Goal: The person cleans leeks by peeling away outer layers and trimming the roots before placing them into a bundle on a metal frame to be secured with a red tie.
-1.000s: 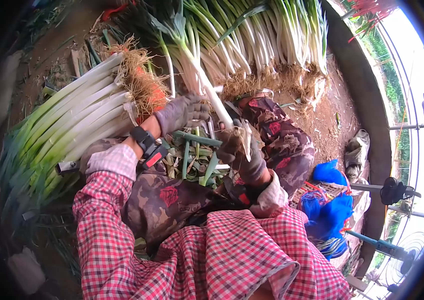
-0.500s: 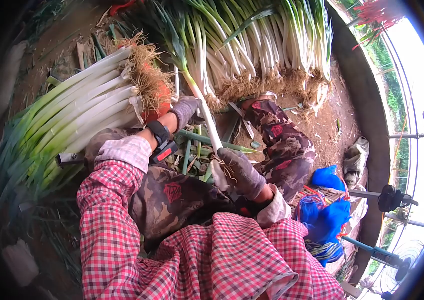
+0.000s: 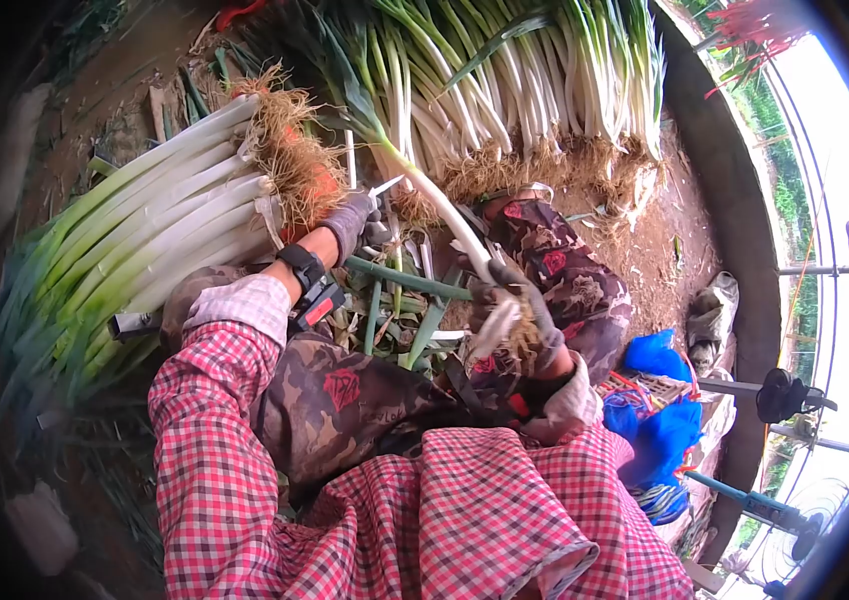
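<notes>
A long leek slants across the middle, white stalk toward me and green leaves at the upper left. My right hand is closed around its root end, where pale loose skin and roots hang. My left hand, in a grey glove, is closed to the left of that stalk, apart from it. From its fingers sticks a thin white pointed piece, whose kind I cannot make out. Left of this hand lies a stack of leeks, roots toward the hand. Behind, a row of leeks lies with roots facing me.
Green leaf scraps litter the ground between my legs. At the right sit blue netting and a wicker basket. A dark low wall curves along the right side. Red strands hang at the upper right.
My left hand has come off the leek's stalk and sits slightly lower and left, with the white point showing. My right hand has moved right, and the leek's root end with it.
</notes>
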The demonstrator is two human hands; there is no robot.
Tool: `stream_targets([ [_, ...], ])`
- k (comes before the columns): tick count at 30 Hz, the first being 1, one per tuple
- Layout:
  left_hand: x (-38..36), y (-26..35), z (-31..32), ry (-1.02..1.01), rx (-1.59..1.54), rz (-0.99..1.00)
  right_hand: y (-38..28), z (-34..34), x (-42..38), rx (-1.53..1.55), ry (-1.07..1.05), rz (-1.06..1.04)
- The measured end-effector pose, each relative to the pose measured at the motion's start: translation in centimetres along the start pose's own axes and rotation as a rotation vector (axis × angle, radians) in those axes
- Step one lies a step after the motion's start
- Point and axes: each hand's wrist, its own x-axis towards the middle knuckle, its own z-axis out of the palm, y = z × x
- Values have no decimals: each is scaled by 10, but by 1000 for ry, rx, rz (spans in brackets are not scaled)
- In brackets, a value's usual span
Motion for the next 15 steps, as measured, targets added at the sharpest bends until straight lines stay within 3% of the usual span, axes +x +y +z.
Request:
stream_targets([
  [1,-11,1,3,-45,-7,7,-5,10,-11,172,-151,62],
  [4,-11,-11,5,-282,-57,37,-20,-4,-20,216,-214,38],
  [7,-66,19,17,-439,-128,207,-37,-21,-20,377,-397,62],
  [9,-103,45,23,-624,-125,239,-45,-36,-17,429,-340,26],
  [10,-110,49,22,-830,-155,258,-48,-43,-16,420,-371,56],
  [12,-113,46,18,-991,164,77,-53,-45,-17,411,-404,102],
  [13,-110,35,20,-921,534,85,-54,-41,-18,412,-406,119],
  [14,-92,9,15,-857,1043,356,-55,-37,-20,413,-407,136],
  [15,-45,-24,6,-926,997,212,-55,-29,-22,430,-413,160],
])
